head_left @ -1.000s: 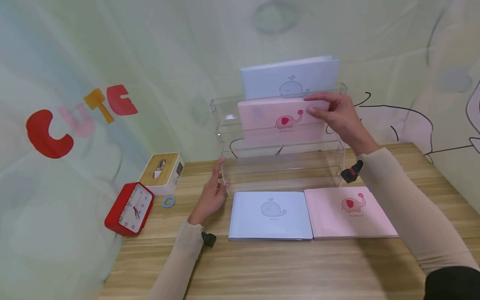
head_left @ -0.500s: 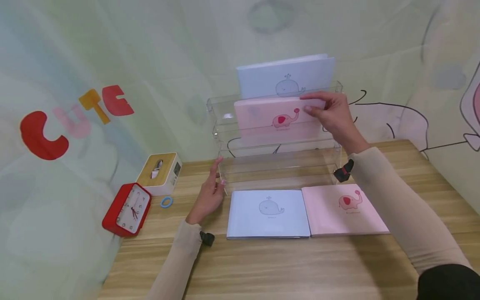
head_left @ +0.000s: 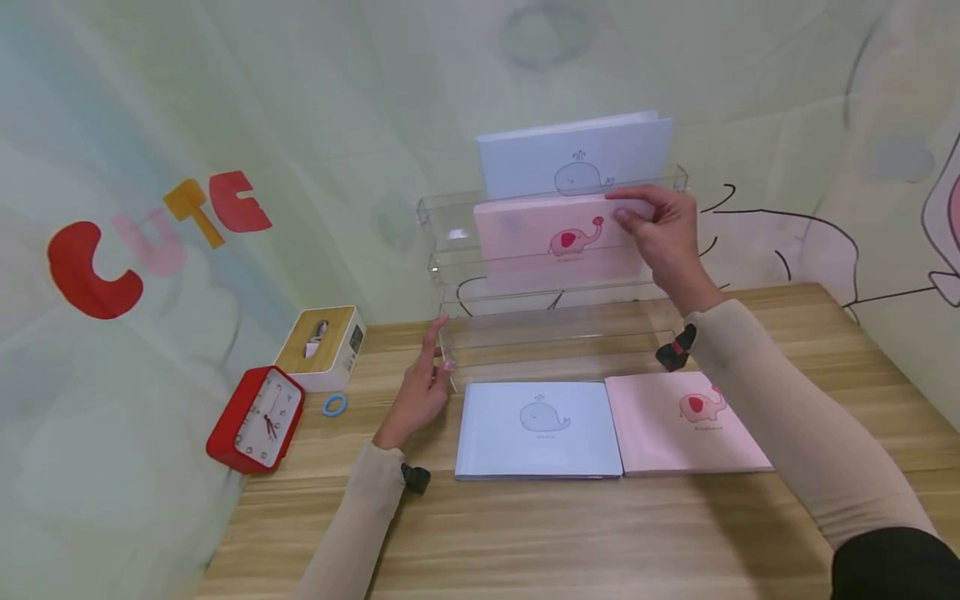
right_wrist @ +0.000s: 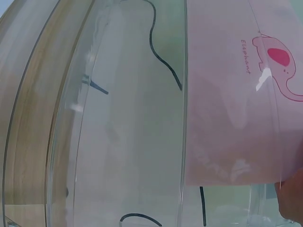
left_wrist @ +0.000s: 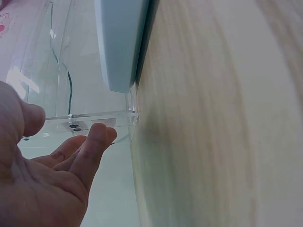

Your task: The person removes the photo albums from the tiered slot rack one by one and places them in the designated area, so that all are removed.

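My right hand pinches the top right edge of a pink book with an elephant drawing, thumb in front. This book stands upright in a middle tier of a clear acrylic rack; its lower part shows through the plastic. Behind and above it, a light blue book with a whale drawing stands in the top tier. My left hand touches the rack's left side with extended fingers. In the left wrist view, fingertips meet the clear side panel. The right wrist view shows the elephant book's lower corner inside the tier.
Another blue whale book and a pink elephant book lie side by side before the rack. To the left are a red alarm clock, a white box with a wooden top and a blue ring. A printed curtain hangs behind.
My right wrist and forearm have shifted slightly left, while its fingers keep hold of the pink book. The book stays in the same tier. My left hand remains at the rack's side.
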Demonstrator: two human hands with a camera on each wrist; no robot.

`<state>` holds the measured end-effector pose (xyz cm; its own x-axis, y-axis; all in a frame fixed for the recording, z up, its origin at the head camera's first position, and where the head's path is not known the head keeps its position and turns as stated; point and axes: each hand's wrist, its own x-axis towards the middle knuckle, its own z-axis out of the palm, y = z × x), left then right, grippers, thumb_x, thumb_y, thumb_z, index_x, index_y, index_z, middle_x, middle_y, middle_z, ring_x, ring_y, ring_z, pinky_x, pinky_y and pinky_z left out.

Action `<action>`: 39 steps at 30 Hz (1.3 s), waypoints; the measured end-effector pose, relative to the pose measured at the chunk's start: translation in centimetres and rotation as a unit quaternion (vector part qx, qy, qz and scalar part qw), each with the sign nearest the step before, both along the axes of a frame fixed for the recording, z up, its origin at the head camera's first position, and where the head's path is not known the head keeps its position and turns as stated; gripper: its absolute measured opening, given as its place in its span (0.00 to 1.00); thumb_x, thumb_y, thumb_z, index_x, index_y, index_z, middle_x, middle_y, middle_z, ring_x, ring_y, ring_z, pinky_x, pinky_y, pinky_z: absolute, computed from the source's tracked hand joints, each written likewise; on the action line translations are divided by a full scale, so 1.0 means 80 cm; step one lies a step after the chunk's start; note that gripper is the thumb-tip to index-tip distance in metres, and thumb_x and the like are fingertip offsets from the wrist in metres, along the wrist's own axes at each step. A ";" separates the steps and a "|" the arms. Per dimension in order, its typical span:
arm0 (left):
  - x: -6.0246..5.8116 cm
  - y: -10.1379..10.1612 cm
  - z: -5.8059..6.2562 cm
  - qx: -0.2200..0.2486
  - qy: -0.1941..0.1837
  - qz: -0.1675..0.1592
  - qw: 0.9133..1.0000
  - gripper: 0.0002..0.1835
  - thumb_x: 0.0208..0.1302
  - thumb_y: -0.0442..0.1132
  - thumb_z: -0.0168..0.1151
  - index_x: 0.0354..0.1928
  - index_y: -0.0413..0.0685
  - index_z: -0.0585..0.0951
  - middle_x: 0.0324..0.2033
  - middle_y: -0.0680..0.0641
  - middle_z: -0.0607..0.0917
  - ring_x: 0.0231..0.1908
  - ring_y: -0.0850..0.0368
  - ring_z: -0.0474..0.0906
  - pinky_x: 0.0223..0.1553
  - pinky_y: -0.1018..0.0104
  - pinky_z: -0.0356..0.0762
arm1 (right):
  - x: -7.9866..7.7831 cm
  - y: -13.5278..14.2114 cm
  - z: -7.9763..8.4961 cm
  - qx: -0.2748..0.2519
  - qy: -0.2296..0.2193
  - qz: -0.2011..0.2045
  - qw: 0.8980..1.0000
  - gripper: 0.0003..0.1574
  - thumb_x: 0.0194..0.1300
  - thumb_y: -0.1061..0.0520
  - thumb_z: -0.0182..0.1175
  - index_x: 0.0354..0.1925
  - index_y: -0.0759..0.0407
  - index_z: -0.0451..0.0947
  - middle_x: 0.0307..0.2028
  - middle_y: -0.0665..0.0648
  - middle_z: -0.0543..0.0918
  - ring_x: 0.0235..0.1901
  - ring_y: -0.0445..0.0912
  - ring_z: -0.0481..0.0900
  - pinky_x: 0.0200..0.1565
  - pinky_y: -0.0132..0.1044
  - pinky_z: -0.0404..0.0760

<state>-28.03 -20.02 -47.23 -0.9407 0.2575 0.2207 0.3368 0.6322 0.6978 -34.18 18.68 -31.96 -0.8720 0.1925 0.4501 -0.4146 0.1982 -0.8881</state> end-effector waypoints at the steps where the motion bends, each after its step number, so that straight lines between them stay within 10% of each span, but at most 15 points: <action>1: 0.000 0.000 0.000 0.000 0.001 0.000 1.000 0.41 0.85 0.36 0.47 0.85 0.79 0.43 0.76 0.29 0.71 0.69 0.33 0.76 0.61 0.35 0.81 | 0.000 -0.001 0.000 -0.004 0.001 -0.003 1.000 0.14 0.73 0.63 0.68 0.53 0.53 0.92 0.55 0.47 0.93 0.60 0.41 0.85 0.63 0.37 0.85; 39: 0.002 -0.001 0.005 0.005 0.016 -0.008 1.000 0.41 0.84 0.35 0.48 0.85 0.76 0.44 0.72 0.28 0.74 0.67 0.32 0.78 0.58 0.36 0.82 | 0.018 -0.008 0.077 -0.062 0.056 0.020 0.996 0.13 0.72 0.66 0.67 0.49 0.55 0.93 0.46 0.49 0.93 0.52 0.46 0.89 0.55 0.38 0.90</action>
<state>-27.84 -20.12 -46.82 -0.9290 0.2706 0.2525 0.3688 0.6195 0.6930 -32.76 18.02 -25.77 -0.8254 0.2197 0.5201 -0.5182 0.0707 -0.8523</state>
